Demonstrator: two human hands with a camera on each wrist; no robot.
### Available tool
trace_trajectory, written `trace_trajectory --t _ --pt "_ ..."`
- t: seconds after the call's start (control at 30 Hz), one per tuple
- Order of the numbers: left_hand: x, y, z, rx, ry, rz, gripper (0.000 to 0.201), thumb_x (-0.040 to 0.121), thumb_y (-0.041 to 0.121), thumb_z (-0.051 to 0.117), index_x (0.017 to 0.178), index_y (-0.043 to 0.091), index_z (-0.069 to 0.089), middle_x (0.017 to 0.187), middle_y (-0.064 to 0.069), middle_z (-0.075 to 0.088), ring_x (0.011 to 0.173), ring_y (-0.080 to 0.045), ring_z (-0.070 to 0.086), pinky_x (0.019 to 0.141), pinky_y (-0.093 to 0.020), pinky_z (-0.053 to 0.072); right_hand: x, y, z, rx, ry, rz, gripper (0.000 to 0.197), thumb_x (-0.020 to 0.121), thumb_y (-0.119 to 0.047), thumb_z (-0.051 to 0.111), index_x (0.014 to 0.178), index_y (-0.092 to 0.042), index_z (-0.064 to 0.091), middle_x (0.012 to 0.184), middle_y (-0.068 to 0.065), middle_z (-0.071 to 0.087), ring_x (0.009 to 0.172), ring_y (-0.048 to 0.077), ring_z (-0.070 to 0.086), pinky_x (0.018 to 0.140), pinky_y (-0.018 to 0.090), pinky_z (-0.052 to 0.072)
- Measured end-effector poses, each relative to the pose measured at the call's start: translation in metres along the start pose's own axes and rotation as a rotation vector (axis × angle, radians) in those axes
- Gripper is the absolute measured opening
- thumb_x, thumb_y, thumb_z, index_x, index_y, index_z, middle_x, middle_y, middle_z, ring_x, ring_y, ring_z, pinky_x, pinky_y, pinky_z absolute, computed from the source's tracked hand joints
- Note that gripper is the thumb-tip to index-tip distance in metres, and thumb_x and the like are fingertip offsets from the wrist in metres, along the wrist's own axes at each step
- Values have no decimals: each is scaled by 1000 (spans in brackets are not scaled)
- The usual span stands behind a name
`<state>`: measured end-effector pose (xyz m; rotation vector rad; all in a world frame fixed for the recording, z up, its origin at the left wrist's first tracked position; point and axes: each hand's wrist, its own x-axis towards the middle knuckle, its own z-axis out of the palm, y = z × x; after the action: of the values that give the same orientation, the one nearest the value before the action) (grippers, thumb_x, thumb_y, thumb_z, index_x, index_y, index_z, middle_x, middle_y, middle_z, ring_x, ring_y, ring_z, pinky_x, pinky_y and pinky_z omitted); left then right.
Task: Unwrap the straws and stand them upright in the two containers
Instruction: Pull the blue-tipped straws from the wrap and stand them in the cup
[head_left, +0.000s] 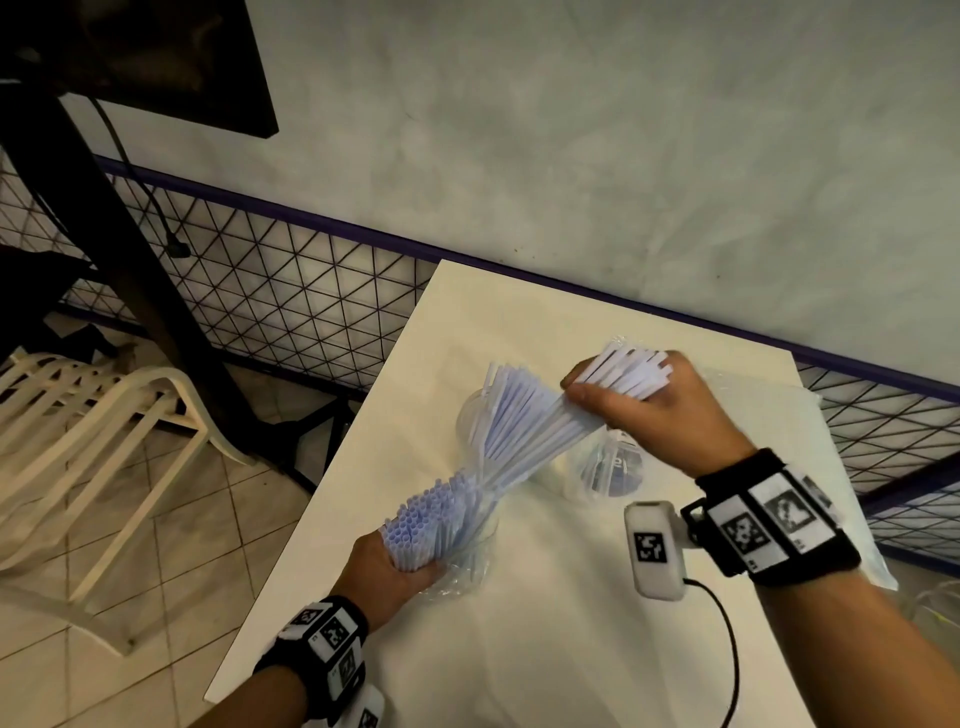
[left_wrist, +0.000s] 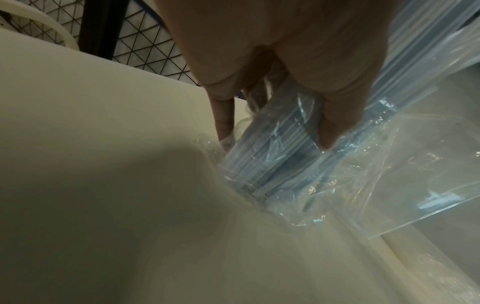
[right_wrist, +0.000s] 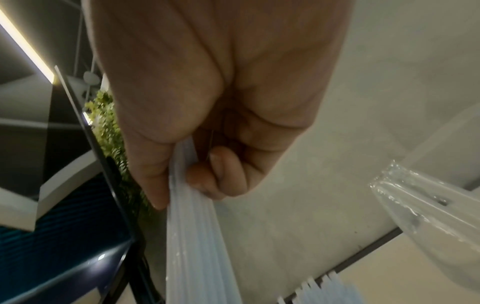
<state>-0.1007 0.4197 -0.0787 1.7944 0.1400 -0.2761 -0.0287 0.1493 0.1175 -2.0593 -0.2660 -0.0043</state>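
Note:
My left hand grips the near end of a bundle of pale blue straws, together with its crumpled clear wrapper, low over the white table. In the left wrist view the fingers curl round the wrapped straws. My right hand grips a separate bunch of straws higher up; its straws run down past the thumb. Behind the fanned straws stands one clear cup. A second clear cup sits under my right hand.
A large clear plastic bag lies along the table's right side and also shows as the bag. Stacked white plastic chairs and a dark post stand left of the table. A wire mesh fence runs along the wall behind.

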Motion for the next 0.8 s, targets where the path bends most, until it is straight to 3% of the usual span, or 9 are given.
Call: trace_trajectory --t 0.1,0.23,0.37,0.5,0.6,0.67,0.73,0.8 --pt "0 -1 0 3 -2 3 45 60 15 89 86 35 57 82 43 62 78 19 61 63 1 45 8 -1 -9 15 31 17 3 87 -13 75 88 -14 77 80 -6 76 70 4 68 62 16 49" --pt "1 -1 0 10 5 0 47 59 14 89 84 35 56 79 44 61 76 21 60 62 2 44 19 5 -11 32 78 22 3 88 -11 74 87 -11 76 71 -10 73 61 2 64 55 13 45" --pt "2 -4 1 14 10 -19 46 58 14 90 83 34 57 78 40 64 75 19 61 61 1 45 30 16 -12 -47 104 36 3 87 -19 76 86 -18 78 75 -8 74 66 4 66 62 19 47" --pt "5 -8 1 30 32 -28 43 59 14 89 82 33 59 78 21 71 74 16 63 60 -1 46 39 25 -5 -82 113 69 2 86 -20 76 85 -21 78 79 -7 75 69 4 67 65 23 48" --pt "5 -11 1 46 13 -20 40 61 17 89 84 33 61 88 29 67 79 10 65 62 -4 48 42 31 9 -161 115 92 4 85 -24 76 87 -28 75 83 -13 74 73 -4 67 68 22 51" --pt "5 -12 1 40 14 -25 39 60 17 89 85 32 62 88 28 68 80 8 66 64 -6 48 43 34 20 -219 139 79 17 82 -26 80 97 -28 72 92 -13 72 80 -7 65 75 16 52" --pt "5 -13 1 38 24 -26 39 60 17 89 84 32 62 89 26 68 79 8 66 64 -6 48 44 39 31 -235 201 65 42 75 -27 85 112 -25 65 100 -12 68 81 -4 60 70 8 45" --pt "6 -13 1 40 30 -28 38 60 18 89 85 31 63 86 15 73 79 6 67 65 -8 49 44 43 41 -207 255 41 65 71 -28 89 126 -25 54 116 -12 61 87 6 58 71 12 44"
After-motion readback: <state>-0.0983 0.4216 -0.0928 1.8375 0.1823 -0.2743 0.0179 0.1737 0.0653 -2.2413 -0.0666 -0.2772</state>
